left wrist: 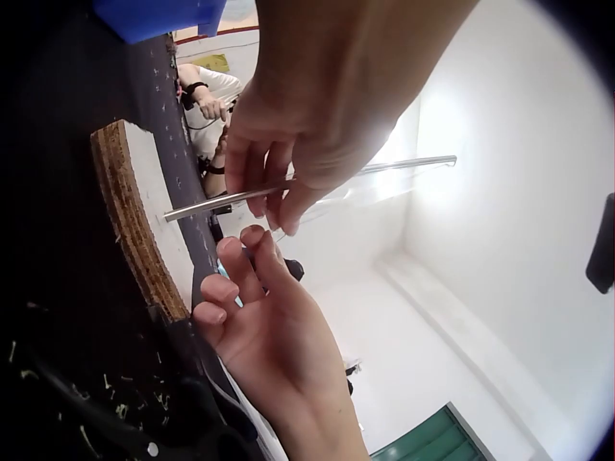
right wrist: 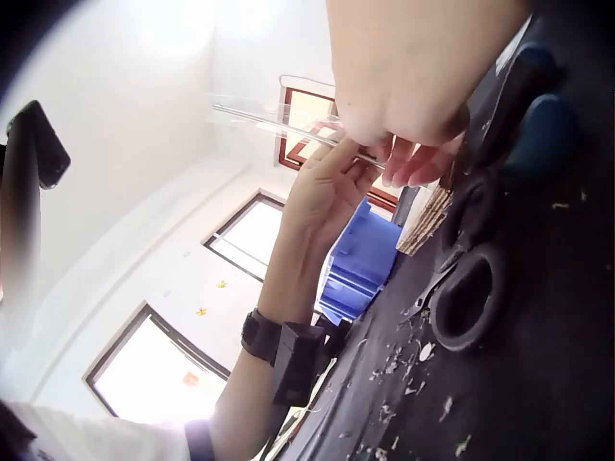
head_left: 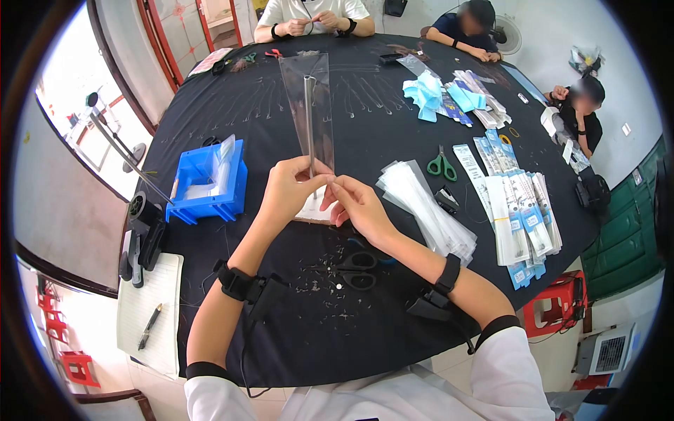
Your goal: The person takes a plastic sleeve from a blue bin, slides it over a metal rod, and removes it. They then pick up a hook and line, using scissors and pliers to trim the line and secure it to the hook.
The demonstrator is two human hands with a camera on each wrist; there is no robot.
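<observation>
A thin metal rod (head_left: 308,119) stands upright on a small white-topped wooden board (left wrist: 144,230). A long clear plastic sleeve (head_left: 321,105) hangs along the rod, narrowing toward the hands. My left hand (head_left: 289,186) curls about the rod and pinches the lower end of the sleeve between thumb and fingers. From the right, my right hand (head_left: 361,207) meets it with thumb and index finger pinched together, its other fingers loosely bent. In the left wrist view, the right fingertips (left wrist: 253,235) sit just under the left ones; I cannot tell what is between them.
Black-handled scissors (head_left: 354,270) lie amid scraps before me. A blue bin (head_left: 242,186), stapler (head_left: 135,259) and notebook (head_left: 165,309) are left. Clear sleeves (head_left: 428,210), green scissors (head_left: 441,165) and printed packets (head_left: 519,217) lie right. Other people sit around the table.
</observation>
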